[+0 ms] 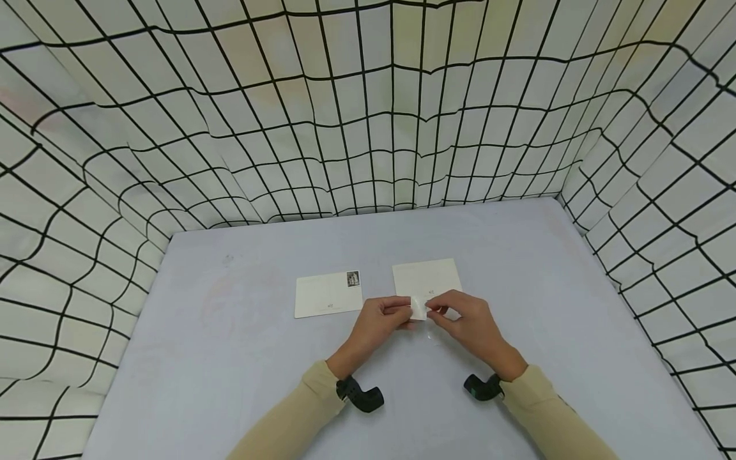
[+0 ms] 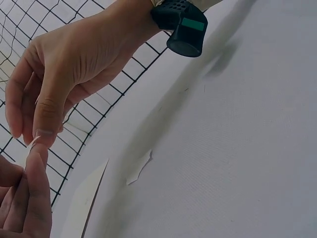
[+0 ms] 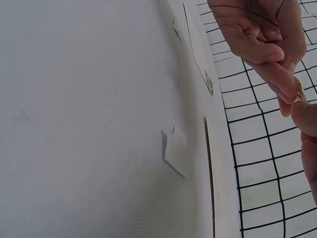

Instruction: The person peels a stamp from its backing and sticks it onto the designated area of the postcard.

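Between my two hands is a small white piece of paper, glossy in places; its printed side, if any, is hidden. My left hand pinches its left edge between thumb and fingers. At the right edge, the thumb and forefinger of my right hand pinch it too. Just beyond the hands lies a cream envelope, its near edge partly covered by them. To the left, a second envelope bears a dark postage stamp at its upper right corner. A torn paper scrap lies below the hands.
A pale cloth-covered table spreads beneath everything. Black netting over white sheets encloses its back and sides. Another small scrap lies near the stamped envelope in the right wrist view. Each wrist carries a black camera.
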Demonstrator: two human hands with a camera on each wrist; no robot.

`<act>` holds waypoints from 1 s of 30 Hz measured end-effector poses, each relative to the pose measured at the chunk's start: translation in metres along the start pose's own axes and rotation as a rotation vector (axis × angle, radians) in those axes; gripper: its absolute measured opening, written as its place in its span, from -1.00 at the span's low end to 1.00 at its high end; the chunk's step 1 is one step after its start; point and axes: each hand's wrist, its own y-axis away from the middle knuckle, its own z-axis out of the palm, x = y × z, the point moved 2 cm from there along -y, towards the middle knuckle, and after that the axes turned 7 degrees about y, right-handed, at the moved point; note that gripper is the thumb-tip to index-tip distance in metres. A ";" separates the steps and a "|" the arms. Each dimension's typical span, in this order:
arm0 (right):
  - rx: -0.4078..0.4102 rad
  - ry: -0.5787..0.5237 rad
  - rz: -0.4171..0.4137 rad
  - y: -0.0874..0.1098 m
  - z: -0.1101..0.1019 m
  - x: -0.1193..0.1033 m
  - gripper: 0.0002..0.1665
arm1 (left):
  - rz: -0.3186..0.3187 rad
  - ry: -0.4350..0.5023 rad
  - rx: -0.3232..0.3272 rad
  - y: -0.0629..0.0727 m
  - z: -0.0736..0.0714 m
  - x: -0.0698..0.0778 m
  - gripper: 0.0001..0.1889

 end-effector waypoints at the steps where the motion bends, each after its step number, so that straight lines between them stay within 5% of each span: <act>1: 0.002 0.006 -0.024 0.000 0.000 0.000 -0.59 | -0.001 0.002 -0.005 0.000 0.000 0.000 -0.62; 8: 0.028 0.072 -0.191 -0.002 0.000 -0.001 -0.62 | -0.014 0.027 -0.019 0.000 0.001 0.000 -0.60; 14: 0.016 0.100 -0.255 -0.004 0.000 -0.002 -0.60 | -0.008 0.027 -0.038 0.000 0.000 -0.002 -0.56; 20: 0.038 0.104 -0.240 -0.005 0.001 -0.001 -0.58 | 0.006 -0.016 -0.037 -0.001 0.001 -0.002 -0.62; 30: 0.016 0.044 -0.128 -0.006 -0.001 0.005 -0.65 | 0.094 -0.240 -0.038 -0.005 -0.001 0.000 -0.72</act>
